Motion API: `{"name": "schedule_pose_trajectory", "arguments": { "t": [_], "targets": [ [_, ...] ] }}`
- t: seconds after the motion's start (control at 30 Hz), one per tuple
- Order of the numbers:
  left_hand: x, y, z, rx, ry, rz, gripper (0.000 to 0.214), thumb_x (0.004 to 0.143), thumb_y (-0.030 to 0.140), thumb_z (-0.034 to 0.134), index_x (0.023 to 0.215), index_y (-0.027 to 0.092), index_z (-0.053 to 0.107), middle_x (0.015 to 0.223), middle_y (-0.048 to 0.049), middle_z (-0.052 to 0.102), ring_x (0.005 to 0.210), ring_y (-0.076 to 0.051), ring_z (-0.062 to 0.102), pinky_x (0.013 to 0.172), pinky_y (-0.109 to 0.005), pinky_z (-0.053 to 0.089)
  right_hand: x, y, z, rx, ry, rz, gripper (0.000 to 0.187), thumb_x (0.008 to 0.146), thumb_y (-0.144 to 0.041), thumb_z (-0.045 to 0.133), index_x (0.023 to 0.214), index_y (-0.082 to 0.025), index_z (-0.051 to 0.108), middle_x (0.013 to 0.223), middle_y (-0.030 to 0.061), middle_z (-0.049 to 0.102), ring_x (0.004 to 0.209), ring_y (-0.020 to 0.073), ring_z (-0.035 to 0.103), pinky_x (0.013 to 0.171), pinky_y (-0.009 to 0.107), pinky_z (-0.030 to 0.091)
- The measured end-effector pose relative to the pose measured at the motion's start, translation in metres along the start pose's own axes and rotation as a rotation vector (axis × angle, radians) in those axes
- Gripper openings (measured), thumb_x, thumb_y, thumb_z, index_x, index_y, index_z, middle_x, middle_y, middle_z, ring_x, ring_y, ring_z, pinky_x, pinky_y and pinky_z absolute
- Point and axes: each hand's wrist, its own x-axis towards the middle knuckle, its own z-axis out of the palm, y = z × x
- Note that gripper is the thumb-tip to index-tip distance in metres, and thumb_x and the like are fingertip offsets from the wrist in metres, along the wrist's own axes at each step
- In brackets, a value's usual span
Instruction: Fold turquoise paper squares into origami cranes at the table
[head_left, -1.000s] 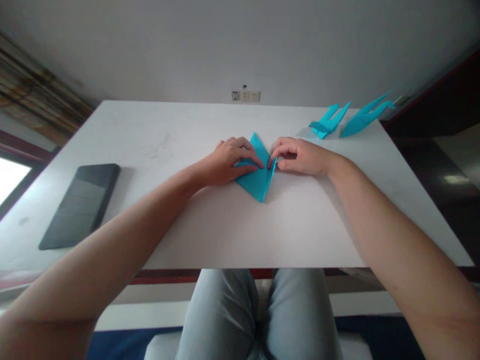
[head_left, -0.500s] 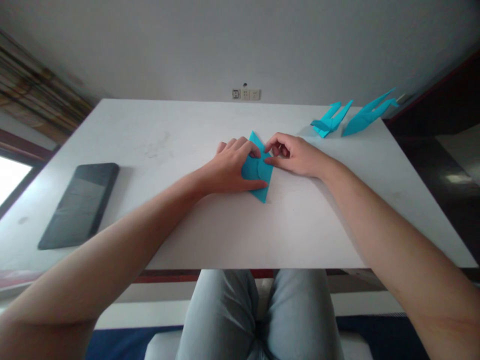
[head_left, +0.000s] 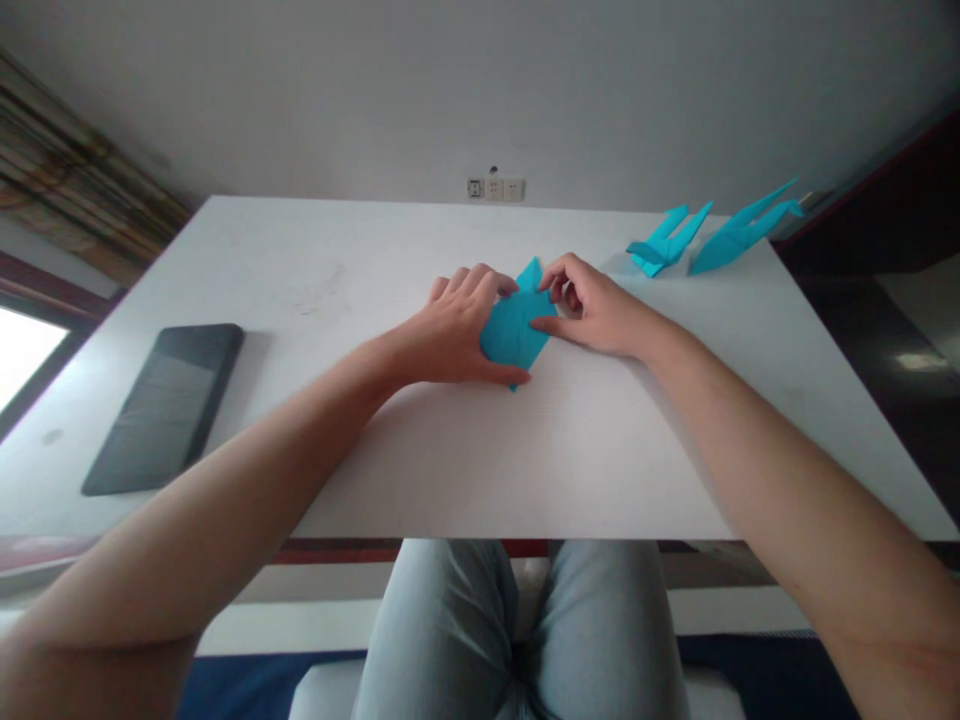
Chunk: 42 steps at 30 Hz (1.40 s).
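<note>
A folded blue paper [head_left: 517, 325], kite-shaped, lies on the white table [head_left: 450, 460] at its middle. My left hand [head_left: 454, 330] grips the paper's left side, fingers curled over the top edge and thumb along the lower edge. My right hand [head_left: 592, 305] pinches the paper's right edge between thumb and fingers. Much of the paper's left half is hidden under my left hand.
Two finished blue paper figures stand at the far right: a smaller one [head_left: 664, 242] and a longer one [head_left: 739, 232]. A dark tablet [head_left: 161, 405] lies flat at the left. Wall sockets [head_left: 495, 187] sit behind the table. My knees [head_left: 517, 620] show below the front edge.
The open right flap has been folded over to the left, so the paper is narrower. Both hands have shifted slightly up and right with it.
</note>
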Motion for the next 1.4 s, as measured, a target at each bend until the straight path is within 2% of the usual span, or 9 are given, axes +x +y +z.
{"name": "schedule_pose_trajectory", "arguments": {
  "t": [0.2,0.37,0.57,0.7,0.87,1.0,1.17,1.27,1.4],
  "targets": [
    [0.001,-0.013,0.012,0.078,0.173,-0.117,0.112,0.073,0.089,0.103,0.151,0.020,0.062,0.158,-0.0276,0.062,0.157,-0.063,0.052,0.136,-0.078,0.035,0.003,-0.006,0.001,-0.124,0.077,-0.082,0.019,0.105,-0.044,0.087,0.108,-0.027,0.079,0.106,0.0068,0.069,0.096,0.0282,0.063,0.093,0.045,0.052],
    [0.000,-0.009,0.019,0.080,0.230,-0.200,0.116,0.064,0.096,0.104,0.140,0.017,0.064,0.148,-0.0281,0.064,0.153,-0.067,0.052,0.133,-0.082,0.033,0.003,-0.011,0.002,-0.116,0.020,-0.115,0.024,0.098,-0.046,0.094,0.110,-0.027,0.088,0.108,0.0087,0.074,0.097,0.0301,0.066,0.095,0.046,0.051],
    [0.003,-0.011,0.011,-0.068,0.223,-0.197,0.088,0.083,0.065,0.104,0.147,0.024,0.060,0.114,-0.0073,0.071,0.127,-0.042,0.072,0.131,-0.066,0.040,0.002,-0.005,0.002,-0.191,-0.004,-0.168,0.033,0.101,-0.051,0.094,0.128,-0.032,0.094,0.114,0.0096,0.074,0.112,0.0348,0.063,0.112,0.054,0.049],
    [0.007,-0.005,0.006,-0.218,0.218,-0.179,0.059,0.094,0.035,0.089,0.143,0.024,0.059,0.097,0.0011,0.070,0.096,-0.026,0.075,0.112,-0.050,0.053,0.000,-0.001,0.002,-0.219,-0.048,-0.193,0.036,0.110,-0.052,0.085,0.141,-0.036,0.093,0.124,0.0117,0.071,0.118,0.0358,0.060,0.116,0.057,0.048],
    [0.009,-0.001,0.004,-0.263,0.257,-0.085,0.035,0.099,0.016,0.068,0.131,0.026,0.061,0.102,-0.0007,0.078,0.096,-0.021,0.077,0.093,-0.037,0.058,-0.001,0.004,0.004,-0.239,-0.069,-0.270,0.034,0.119,-0.055,0.072,0.138,-0.040,0.094,0.130,0.0120,0.068,0.123,0.0353,0.058,0.123,0.061,0.046],
    [0.008,-0.003,0.008,-0.201,0.238,-0.053,0.042,0.098,0.019,0.075,0.136,0.026,0.059,0.108,-0.0006,0.081,0.094,-0.020,0.079,0.091,-0.037,0.060,0.001,0.002,0.005,-0.122,-0.061,-0.270,0.035,0.116,-0.060,0.075,0.131,-0.034,0.093,0.128,0.0115,0.071,0.117,0.0327,0.065,0.113,0.055,0.054],
    [0.005,0.002,0.009,-0.069,0.185,-0.018,0.041,0.097,0.030,0.087,0.134,0.025,0.069,0.128,-0.0073,0.084,0.115,-0.027,0.081,0.108,-0.046,0.058,0.000,-0.003,0.003,0.073,-0.030,-0.113,0.048,0.097,-0.056,0.096,0.133,-0.030,0.077,0.123,0.0079,0.079,0.095,0.0265,0.065,0.088,0.044,0.057],
    [0.004,0.010,0.008,0.044,0.129,-0.028,0.027,0.103,0.034,0.084,0.128,0.026,0.079,0.141,-0.0112,0.081,0.135,-0.035,0.075,0.120,-0.055,0.052,0.000,-0.006,0.002,0.070,-0.032,-0.104,0.040,0.094,-0.050,0.097,0.120,-0.028,0.075,0.117,0.0063,0.078,0.092,0.0249,0.063,0.086,0.042,0.056],
    [0.001,0.017,0.006,0.115,0.104,-0.069,0.032,0.105,0.041,0.084,0.134,0.028,0.082,0.148,-0.0128,0.079,0.142,-0.040,0.068,0.123,-0.058,0.046,0.001,-0.009,0.001,0.033,-0.047,-0.150,0.030,0.094,-0.043,0.094,0.115,-0.026,0.081,0.118,0.0073,0.074,0.092,0.0240,0.063,0.087,0.041,0.055]
  ]
}}
